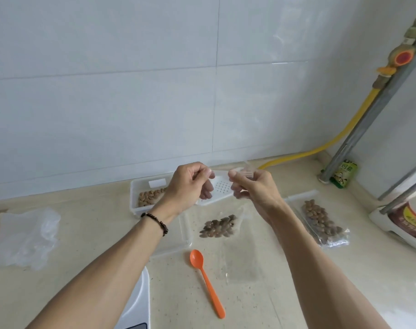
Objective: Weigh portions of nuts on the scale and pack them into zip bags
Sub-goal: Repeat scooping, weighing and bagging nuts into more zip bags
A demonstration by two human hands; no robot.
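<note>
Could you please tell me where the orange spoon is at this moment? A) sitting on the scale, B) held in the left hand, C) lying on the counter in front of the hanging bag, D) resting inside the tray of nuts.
C: the orange spoon lies flat on the counter, untouched, while the left hand and right hand pinch the zip bag.

Green packet (pixel 344 174) in the corner by the wall, printed characters too blurred to read, dark label on a white container (pixel 406 224) at right, lettering also unreadable
</note>
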